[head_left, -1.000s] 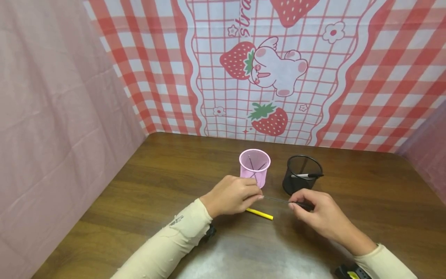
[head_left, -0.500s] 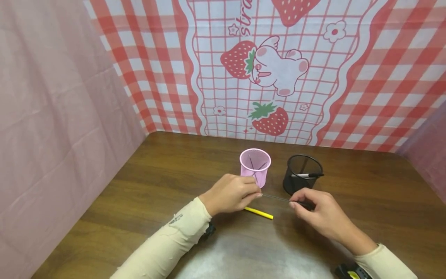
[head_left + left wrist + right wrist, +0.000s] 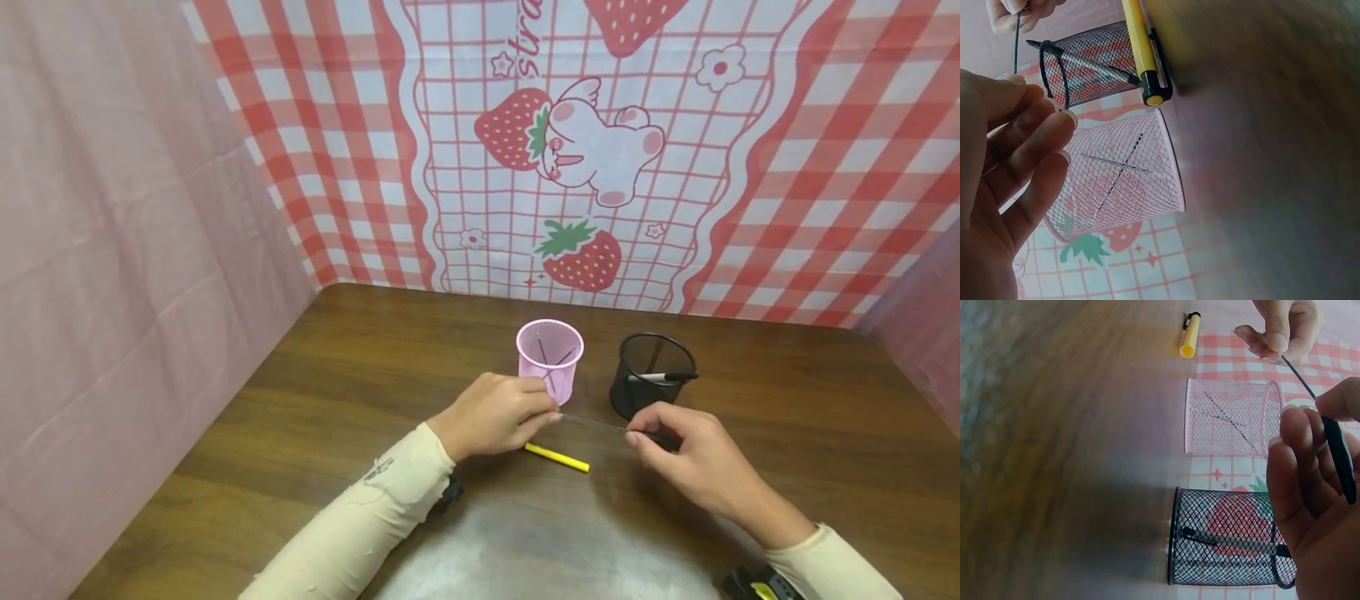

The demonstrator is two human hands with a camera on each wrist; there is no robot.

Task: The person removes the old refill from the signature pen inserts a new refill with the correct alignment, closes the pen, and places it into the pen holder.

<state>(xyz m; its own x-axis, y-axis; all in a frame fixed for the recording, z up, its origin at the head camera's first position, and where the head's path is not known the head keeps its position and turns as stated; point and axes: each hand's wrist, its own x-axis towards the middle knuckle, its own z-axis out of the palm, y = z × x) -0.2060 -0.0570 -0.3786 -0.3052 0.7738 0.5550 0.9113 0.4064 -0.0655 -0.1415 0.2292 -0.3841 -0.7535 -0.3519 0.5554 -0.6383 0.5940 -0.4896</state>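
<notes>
My left hand (image 3: 502, 417) pinches one end of a thin dark rod (image 3: 592, 422) that looks like a pen refill. The rod runs into a black tapered pen grip (image 3: 1338, 456), which my right hand (image 3: 693, 454) holds between thumb and fingers. In the head view the fingers cover most of that grip. Below the rod, a yellow pen barrel (image 3: 557, 457) lies on the table; the right wrist view shows its open hollow end, and the left wrist view its black clip (image 3: 1159, 59).
A pink mesh cup (image 3: 550, 343) with thin dark sticks in it stands just behind my left hand. Beside it, a black mesh cup (image 3: 626, 392) holds a pen (image 3: 660, 378) with a black end. A strawberry-patterned cloth (image 3: 450, 167) hangs behind the wooden table (image 3: 390, 333).
My hands have drawn slightly apart, the left a little left and away, the right slightly right. More of the thin rod shows between them, and more of the yellow barrel is uncovered.
</notes>
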